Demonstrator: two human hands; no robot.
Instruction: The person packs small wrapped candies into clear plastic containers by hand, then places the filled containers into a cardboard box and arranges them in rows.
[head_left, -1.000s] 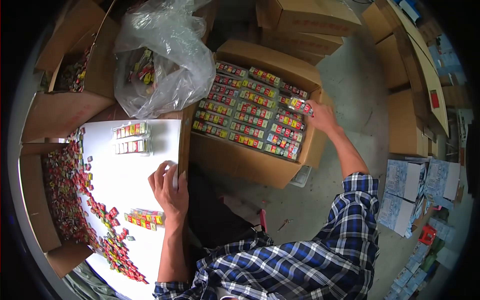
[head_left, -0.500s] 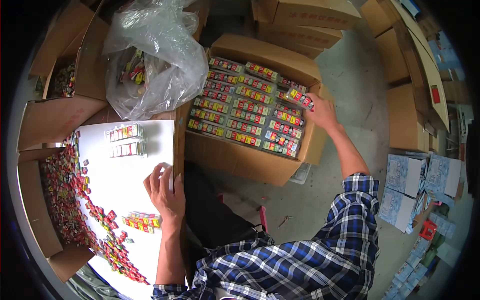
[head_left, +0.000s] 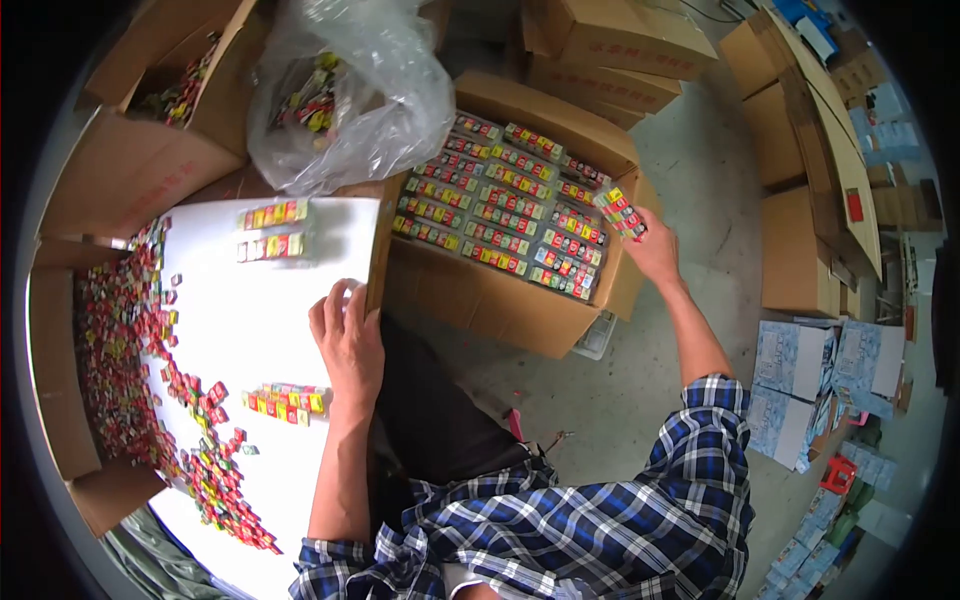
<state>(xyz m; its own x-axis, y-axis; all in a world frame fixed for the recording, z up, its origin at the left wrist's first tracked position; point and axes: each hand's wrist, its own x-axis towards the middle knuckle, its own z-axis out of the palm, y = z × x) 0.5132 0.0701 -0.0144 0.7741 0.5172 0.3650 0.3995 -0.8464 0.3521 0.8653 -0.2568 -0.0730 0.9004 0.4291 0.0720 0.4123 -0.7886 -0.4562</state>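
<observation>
My right hand [head_left: 655,248] grips one end of a clear plastic pack [head_left: 619,213] filled with small red, yellow and green pieces. The pack is tilted over the right rim of an open cardboard box [head_left: 490,310]. Rows of similar filled packs [head_left: 508,212] lie in that box. Over the right edge of the white tabletop [head_left: 225,330], my left hand [head_left: 345,345] has its fingers bent and apart, with nothing seen in them. Two packs [head_left: 272,230] lie above it on the tabletop, and a row of coloured pieces [head_left: 288,402] lies to its lower left.
A heap of loose small pieces [head_left: 120,350] spreads along the left of the tabletop beside cardboard walls [head_left: 60,370]. A clear plastic bag [head_left: 370,110] with more pieces sits behind. Closed cartons [head_left: 620,45] and blue-white boxes [head_left: 790,360] stand on the floor.
The pack in my right hand has turned from nearly level to steeply tilted, and that hand sits slightly lower. The whole view has shifted a little; my left hand stays by the table edge.
</observation>
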